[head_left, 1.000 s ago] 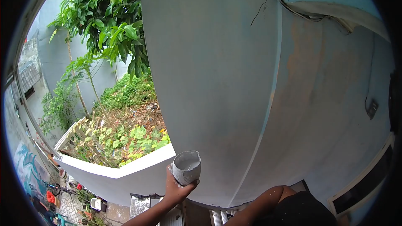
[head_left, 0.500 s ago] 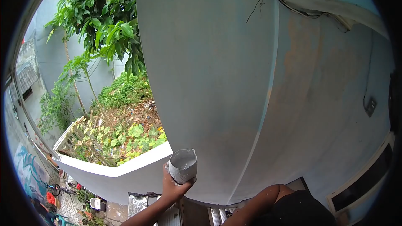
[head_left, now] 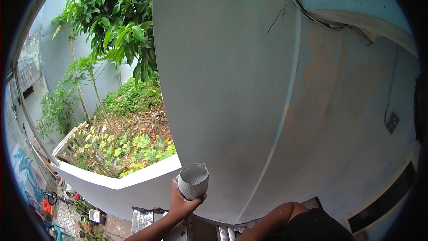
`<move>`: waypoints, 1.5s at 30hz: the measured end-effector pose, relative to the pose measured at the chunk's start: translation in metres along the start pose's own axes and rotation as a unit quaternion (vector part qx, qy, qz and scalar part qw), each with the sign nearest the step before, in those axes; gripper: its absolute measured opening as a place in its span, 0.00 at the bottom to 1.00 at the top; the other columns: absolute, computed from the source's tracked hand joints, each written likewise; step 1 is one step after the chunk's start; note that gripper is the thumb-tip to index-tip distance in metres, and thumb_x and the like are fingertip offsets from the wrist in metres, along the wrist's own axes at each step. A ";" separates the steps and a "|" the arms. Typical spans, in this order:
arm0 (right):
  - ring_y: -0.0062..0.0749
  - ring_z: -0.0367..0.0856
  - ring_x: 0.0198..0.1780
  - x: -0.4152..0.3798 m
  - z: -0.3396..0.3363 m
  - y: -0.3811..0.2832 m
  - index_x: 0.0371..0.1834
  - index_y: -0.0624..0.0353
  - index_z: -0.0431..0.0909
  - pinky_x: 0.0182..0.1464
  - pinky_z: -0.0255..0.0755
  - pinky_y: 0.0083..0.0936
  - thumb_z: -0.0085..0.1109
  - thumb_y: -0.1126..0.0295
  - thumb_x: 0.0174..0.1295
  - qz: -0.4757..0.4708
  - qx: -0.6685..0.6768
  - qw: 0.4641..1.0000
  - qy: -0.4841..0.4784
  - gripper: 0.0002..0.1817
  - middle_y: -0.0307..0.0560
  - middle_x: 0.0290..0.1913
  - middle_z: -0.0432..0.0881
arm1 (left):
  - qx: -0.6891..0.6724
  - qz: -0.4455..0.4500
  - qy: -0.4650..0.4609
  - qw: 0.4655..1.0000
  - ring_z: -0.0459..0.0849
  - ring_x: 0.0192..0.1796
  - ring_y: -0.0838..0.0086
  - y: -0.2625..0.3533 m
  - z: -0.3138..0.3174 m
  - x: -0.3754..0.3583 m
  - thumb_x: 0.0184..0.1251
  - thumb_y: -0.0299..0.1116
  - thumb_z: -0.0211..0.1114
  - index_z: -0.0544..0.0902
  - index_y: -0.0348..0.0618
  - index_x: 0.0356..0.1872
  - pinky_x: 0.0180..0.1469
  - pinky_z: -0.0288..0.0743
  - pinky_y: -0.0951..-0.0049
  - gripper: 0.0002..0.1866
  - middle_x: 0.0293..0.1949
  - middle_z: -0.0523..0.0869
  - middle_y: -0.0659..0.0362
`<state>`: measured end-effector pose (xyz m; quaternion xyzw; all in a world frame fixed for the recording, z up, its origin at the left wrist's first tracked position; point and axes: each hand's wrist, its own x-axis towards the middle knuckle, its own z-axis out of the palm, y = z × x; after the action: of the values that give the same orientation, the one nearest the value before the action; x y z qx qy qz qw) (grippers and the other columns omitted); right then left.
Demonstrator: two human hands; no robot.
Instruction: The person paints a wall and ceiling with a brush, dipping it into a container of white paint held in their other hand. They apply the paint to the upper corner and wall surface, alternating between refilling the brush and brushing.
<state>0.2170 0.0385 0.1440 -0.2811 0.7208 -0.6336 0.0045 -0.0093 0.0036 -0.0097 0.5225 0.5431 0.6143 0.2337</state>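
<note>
My left hand [head_left: 183, 200] is closed around a paint-smeared cup [head_left: 193, 189], its thumb on the right side and fingers behind at the left. The cup has an uneven rim that rises to a point on the right, and pale grey-white paint coats it inside. It is held upright or slightly tilted, in front of the low part of a grey wall [head_left: 223, 98]. My right arm [head_left: 267, 223] shows at the bottom, reaching down and left from a black sleeve. The right hand itself is outside the picture.
A white-topped parapet [head_left: 133, 179] stands to the left, with plants [head_left: 142, 145] beyond it. Metal ladder parts [head_left: 226, 233] show below. Cables [head_left: 307, 9] run along the upper wall, and a switch box [head_left: 392, 123] hangs at the right. Far below lies a paved yard [head_left: 67, 218].
The view has shifted slightly, so the upper wall and cables sit lower. My left hand still grips the cup, which appears slightly lower and further left.
</note>
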 end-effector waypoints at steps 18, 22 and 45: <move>0.24 0.84 0.48 0.012 -0.071 -0.084 0.61 0.67 0.65 0.57 0.78 0.23 0.60 0.73 0.75 0.097 -0.296 0.879 0.360 0.19 0.54 0.45 0.85 | -0.018 -0.002 0.079 0.997 0.82 0.62 0.62 0.005 0.001 0.001 0.54 0.38 0.85 0.61 0.36 0.69 0.65 0.77 0.59 0.48 0.59 0.79 0.47; 0.18 0.84 0.32 0.011 -0.102 -0.104 0.48 0.66 0.82 0.35 0.80 0.15 0.68 0.73 0.72 0.080 -0.436 0.803 0.399 0.09 0.47 0.36 0.87 | -0.022 -0.012 0.099 0.995 0.81 0.66 0.59 0.011 0.000 0.001 0.55 0.41 0.85 0.59 0.35 0.72 0.68 0.75 0.58 0.51 0.63 0.78 0.44; 0.29 0.88 0.31 0.026 -0.094 -0.055 0.44 0.67 0.81 0.34 0.77 0.24 0.70 0.75 0.66 0.139 -0.592 0.761 0.226 0.09 0.51 0.32 0.87 | -0.026 0.050 0.124 0.991 0.81 0.64 0.55 0.008 0.002 -0.001 0.54 0.41 0.84 0.58 0.34 0.71 0.67 0.75 0.56 0.51 0.61 0.77 0.41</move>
<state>0.1832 0.1111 0.2223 0.0263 0.9638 -0.1187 -0.2375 -0.0050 0.0013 -0.0028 0.4626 0.5250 0.6992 0.1463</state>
